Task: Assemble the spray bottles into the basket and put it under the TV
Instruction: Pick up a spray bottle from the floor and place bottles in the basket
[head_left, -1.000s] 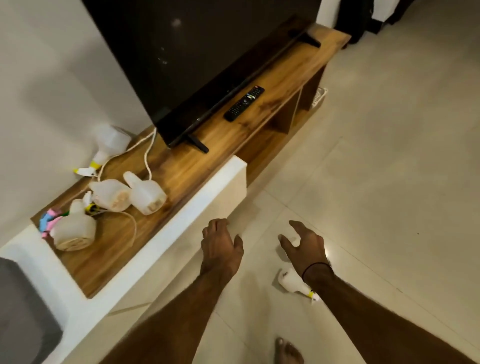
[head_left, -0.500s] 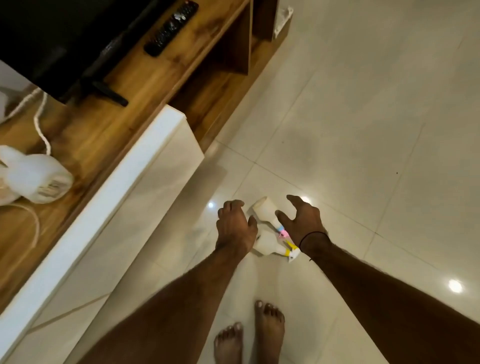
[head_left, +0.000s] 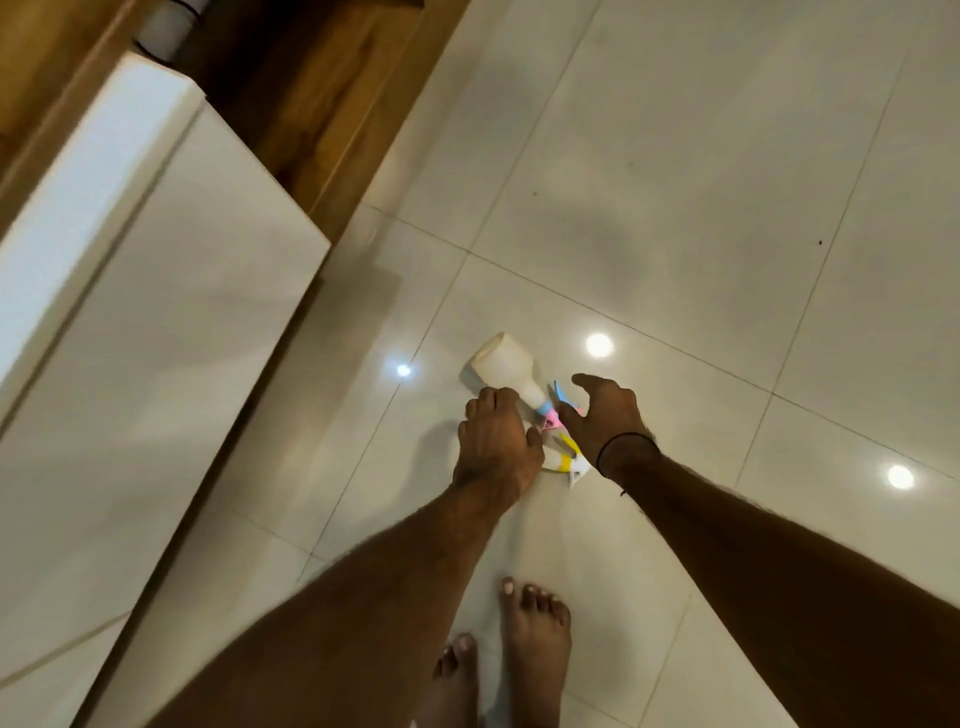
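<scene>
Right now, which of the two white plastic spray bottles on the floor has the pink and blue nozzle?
The farther white bottle, lying beyond the left hand; the nearer bottle carries a yellow collar.

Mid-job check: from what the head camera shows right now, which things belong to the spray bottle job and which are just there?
Job:
- pink-and-blue-nozzle spray bottle, lying on the floor
- yellow-nozzle spray bottle, mostly hidden under the hands
- left hand, over the bottles
- right hand, open above the nozzles

Just there:
- wooden TV unit
- white cabinet
- tiled floor
</scene>
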